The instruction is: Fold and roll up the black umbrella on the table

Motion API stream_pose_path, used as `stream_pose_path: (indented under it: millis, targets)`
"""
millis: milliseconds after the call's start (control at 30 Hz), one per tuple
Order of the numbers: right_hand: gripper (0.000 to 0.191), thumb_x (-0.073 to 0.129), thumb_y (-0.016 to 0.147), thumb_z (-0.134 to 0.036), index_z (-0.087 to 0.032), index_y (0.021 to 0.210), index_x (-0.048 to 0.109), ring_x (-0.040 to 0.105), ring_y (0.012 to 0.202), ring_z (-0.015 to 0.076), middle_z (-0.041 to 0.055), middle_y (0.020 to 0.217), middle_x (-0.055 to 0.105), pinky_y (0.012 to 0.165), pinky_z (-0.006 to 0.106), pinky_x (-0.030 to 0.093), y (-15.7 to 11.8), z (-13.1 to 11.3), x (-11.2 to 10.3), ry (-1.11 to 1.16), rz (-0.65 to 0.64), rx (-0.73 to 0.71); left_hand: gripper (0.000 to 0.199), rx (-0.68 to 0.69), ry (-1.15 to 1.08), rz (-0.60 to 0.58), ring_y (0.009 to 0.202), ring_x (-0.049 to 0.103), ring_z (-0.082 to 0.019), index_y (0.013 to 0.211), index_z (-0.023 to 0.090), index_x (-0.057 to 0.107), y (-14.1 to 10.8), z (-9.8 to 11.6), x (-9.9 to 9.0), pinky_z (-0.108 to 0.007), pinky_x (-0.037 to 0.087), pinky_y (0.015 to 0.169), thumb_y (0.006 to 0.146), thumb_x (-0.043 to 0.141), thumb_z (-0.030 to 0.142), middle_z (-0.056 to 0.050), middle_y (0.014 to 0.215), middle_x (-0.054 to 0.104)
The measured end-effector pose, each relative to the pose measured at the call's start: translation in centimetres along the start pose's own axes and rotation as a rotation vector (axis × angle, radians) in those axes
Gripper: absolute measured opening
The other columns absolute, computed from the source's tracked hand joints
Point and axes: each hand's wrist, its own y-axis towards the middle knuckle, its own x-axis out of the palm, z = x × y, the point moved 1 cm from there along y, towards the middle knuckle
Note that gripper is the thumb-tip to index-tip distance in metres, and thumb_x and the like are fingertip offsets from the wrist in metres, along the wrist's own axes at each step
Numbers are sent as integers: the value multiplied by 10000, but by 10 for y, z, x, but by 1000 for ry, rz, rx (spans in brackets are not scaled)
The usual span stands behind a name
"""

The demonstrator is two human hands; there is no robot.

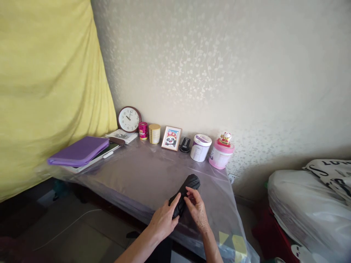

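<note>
A black folded umbrella (189,185) lies slantwise near the front of the covered table, its far end pointing away to the right. My left hand (163,218) is wrapped around its near end, with the index finger stretched along the top. On the umbrella's right side, my right hand (197,210) has thumb and fingers bent in a pinch against the black fabric. Whatever small part of it the fingertips hold, such as a strap, is too small to make out. My left hand hides the umbrella's near end.
Along the wall stand a clock (129,119), a pink can (143,131), a yellow-lidded can (154,134), a panda picture frame (171,138), a black device (185,145), a white tub (201,148) and a pink tub (221,155) bearing a cat figurine (225,138). A purple folder (79,151) lies left.
</note>
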Motion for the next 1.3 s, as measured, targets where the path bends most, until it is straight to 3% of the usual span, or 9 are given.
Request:
stream_pose_path:
  millis: [133, 333, 467, 600, 800, 967, 1133, 1300]
  targets:
    - [197, 624, 709, -402, -216, 737, 681, 546, 778, 176, 22, 784, 601, 755, 294, 450, 1, -1, -4, 49, -11, 20, 681, -10, 13, -2, 904, 597, -208, 1391, 348, 92, 0, 0, -1, -288, 433, 779, 815, 449, 283, -64, 1073, 538]
    - [195, 623, 730, -375, -211, 824, 672, 537, 831, 180, 18, 841, 620, 808, 303, 428, -15, 6, -24, 149, -23, 141, 702, 14, 8, 18, 872, 602, -203, 1385, 375, 68, 0, -1, -1, -277, 427, 739, 814, 462, 264, -48, 1045, 542]
    - [162, 604, 754, -359, -221, 797, 677, 552, 857, 190, 23, 840, 635, 841, 312, 407, -17, 1, -28, 106, -93, 73, 697, -3, 29, 10, 871, 602, -215, 1385, 380, 62, -1, 1, 0, -286, 421, 735, 817, 446, 254, -55, 1061, 532]
    - [168, 585, 770, -365, -227, 788, 677, 549, 938, 202, 42, 981, 635, 889, 318, 385, -10, -9, -21, 78, -151, 4, 698, -13, 45, 13, 882, 601, -223, 1386, 380, 62, -2, 2, 0, -288, 423, 741, 817, 446, 255, -60, 1071, 528]
    - [227, 565, 777, -428, -222, 832, 643, 539, 669, 143, -5, 745, 604, 675, 259, 444, -3, -4, -19, 13, -209, 111, 706, -6, 106, 30, 827, 614, -213, 1382, 389, 52, -1, 1, 3, -287, 446, 701, 816, 454, 258, -58, 1044, 528]
    - [204, 550, 783, -397, -220, 826, 641, 522, 622, 123, 8, 800, 585, 596, 244, 445, 8, -3, -12, -71, -239, 55, 728, 5, 140, 43, 811, 623, -202, 1380, 392, 48, -1, 0, 5, -282, 458, 693, 808, 477, 254, -57, 1039, 528]
    - [186, 601, 723, -355, -221, 839, 660, 528, 646, 141, 22, 796, 585, 647, 280, 465, 19, -3, 0, -216, -123, -34, 722, 2, 122, 43, 801, 624, -206, 1389, 360, 62, -2, 1, 4, -287, 459, 688, 808, 479, 260, -66, 1048, 530]
    - [293, 624, 686, -451, -189, 812, 591, 538, 563, 130, -3, 694, 566, 545, 271, 488, 17, 9, -6, 8, 46, 191, 758, -9, 92, 12, 853, 608, -205, 1390, 355, -3, -8, -2, 1, -276, 438, 721, 816, 491, 323, -71, 1108, 505]
